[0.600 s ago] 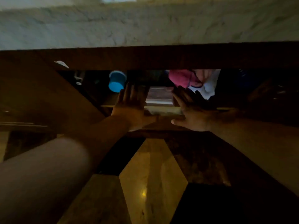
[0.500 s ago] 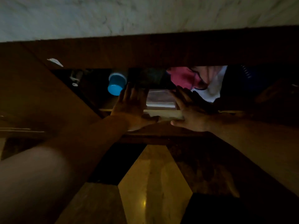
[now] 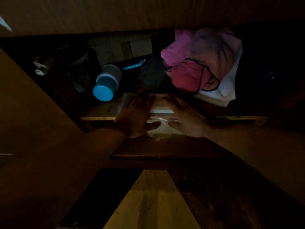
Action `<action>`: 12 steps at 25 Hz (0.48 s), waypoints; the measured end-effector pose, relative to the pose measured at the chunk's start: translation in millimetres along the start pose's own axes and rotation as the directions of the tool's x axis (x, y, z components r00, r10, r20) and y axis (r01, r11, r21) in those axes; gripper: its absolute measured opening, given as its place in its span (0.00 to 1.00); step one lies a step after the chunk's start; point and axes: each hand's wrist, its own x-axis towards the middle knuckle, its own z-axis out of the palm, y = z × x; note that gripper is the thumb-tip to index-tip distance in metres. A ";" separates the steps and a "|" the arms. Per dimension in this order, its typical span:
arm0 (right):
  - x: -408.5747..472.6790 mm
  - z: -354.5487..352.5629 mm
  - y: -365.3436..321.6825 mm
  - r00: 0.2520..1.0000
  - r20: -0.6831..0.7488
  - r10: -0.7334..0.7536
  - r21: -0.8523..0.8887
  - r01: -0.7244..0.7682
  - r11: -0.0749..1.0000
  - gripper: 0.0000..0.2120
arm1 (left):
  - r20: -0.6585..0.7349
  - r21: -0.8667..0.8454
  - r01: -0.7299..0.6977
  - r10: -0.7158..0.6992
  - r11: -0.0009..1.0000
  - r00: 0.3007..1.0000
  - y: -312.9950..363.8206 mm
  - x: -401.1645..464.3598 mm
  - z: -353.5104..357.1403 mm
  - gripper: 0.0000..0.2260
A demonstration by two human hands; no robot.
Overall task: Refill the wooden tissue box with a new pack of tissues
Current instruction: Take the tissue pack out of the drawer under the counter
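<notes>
Left hand: your left hand (image 3: 135, 116) is laid on the left end of the tissue pack (image 3: 160, 113), fingers spread flat along its top and thumb hooked across the near face, so it clasps the pack from that side.
Right hand: your right hand (image 3: 186, 119) mirrors it on the right end, fingers stretched over the top and thumb pressed to the front of the wrapper, gripping the pack.
Tissue pack: a pale block in clear, shiny wrap, held between your two hands at the front lip of the shelf (image 3: 97, 118); its near face catches the light, while its far edge is lost in the dark.
Forearms: both reach in from the lower corners and meet at the pack.
Shelf: a light wooden edge runs left and right behind your wrists.
Blue cup (image 3: 106, 83): lies on its side, just left of and behind your left hand, its blue base toward you.
Blue handle (image 3: 133, 65): a thin bright-blue piece behind the cup; you cannot tell what it belongs to.
Pink cloth (image 3: 189, 63): a bundled heap with white fabric under it, up and to the right of the pack.
Floor (image 3: 153, 200): yellow and dark tiles below.
</notes>
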 end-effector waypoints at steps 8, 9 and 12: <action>-4.3 -0.7 -0.4 0.999 0.026 -0.040 -0.037 0.041 0.998 0.31 | 0.004 0.024 -0.067 0.067 0.997 0.998 -5.0 -1.3 5.9 0.36; -3.0 -0.3 1.4 0.998 0.031 -0.051 -0.066 0.052 0.996 0.29 | -0.006 0.004 -0.077 0.077 0.997 0.997 -2.1 -2.2 3.1 0.34; -0.3 -7.4 -3.3 0.999 -0.047 -0.010 0.046 0.012 0.999 0.23 | 0.020 -0.167 -0.079 0.084 0.983 0.996 0.7 -5.9 -16.0 0.30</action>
